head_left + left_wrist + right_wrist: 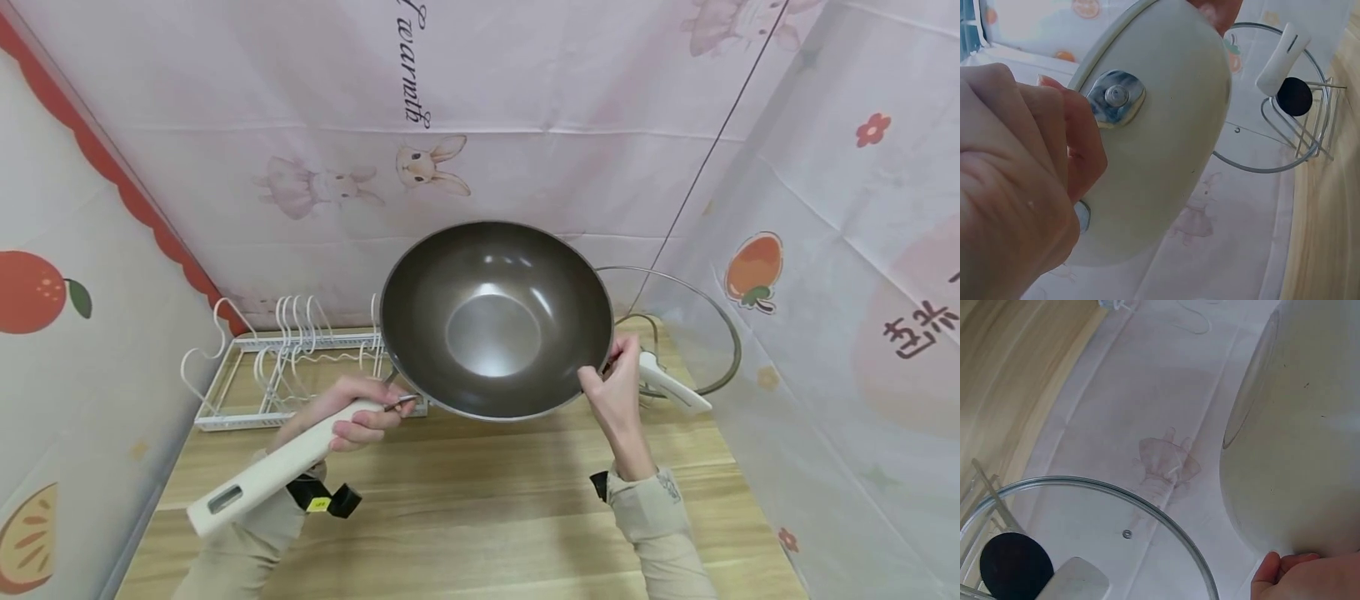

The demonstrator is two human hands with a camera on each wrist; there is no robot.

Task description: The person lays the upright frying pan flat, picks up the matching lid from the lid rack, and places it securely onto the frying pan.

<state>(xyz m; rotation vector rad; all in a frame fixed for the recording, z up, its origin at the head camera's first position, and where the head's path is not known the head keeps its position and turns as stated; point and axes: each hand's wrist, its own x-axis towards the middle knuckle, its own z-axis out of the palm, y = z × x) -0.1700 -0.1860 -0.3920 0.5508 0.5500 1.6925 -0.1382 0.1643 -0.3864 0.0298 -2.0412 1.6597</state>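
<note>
Held up over the table is a wok (495, 321) with a dark inside, a cream outside (1160, 125) and a long cream handle (281, 467). It tilts so that its inside faces the head camera. My left hand (360, 412) grips the handle close to where its metal bracket (1116, 97) meets the wok. On the opposite side my right hand (618, 396) pinches the rim, thumb on the inner side and fingers behind. In the right wrist view only part of the right hand (1316, 575) shows, against the pale outer wall (1297, 450).
A white wire dish rack (240, 421) stands at the back left of the wooden table (480, 517). At the back right, a glass lid (731, 329) with a white handle (671, 387) stands upright in a wire holder (1325, 119). Printed cloth walls surround the table's back and sides.
</note>
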